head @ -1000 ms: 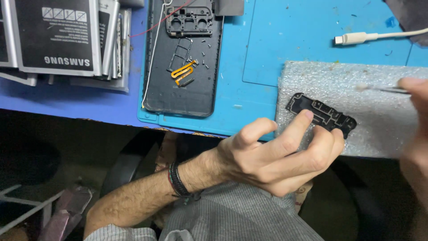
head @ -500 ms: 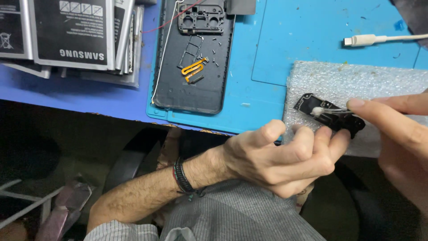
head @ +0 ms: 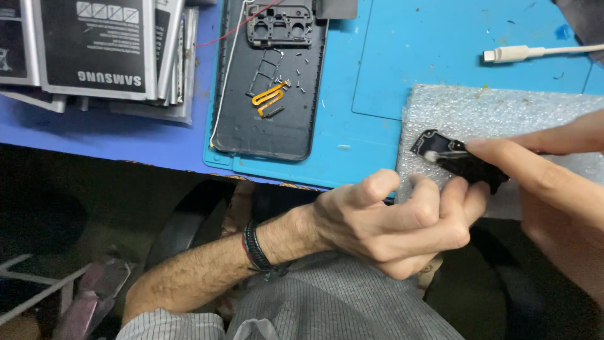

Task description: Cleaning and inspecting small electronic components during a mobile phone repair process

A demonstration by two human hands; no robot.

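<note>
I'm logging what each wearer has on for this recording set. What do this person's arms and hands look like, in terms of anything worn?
Both hands are bare, no gloves or rings visible. The left hand has a dark braided wristband at the wrist, with a bare, hairy forearm. The right hand shows no sleeve or band in view.

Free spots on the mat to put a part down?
Bare mat between the phone shell and the white cable, above the foam pad. Narrow strip below the shell. Crowded: battery stack at far left, and the foam's near edge, where both hands work the black part.
</note>
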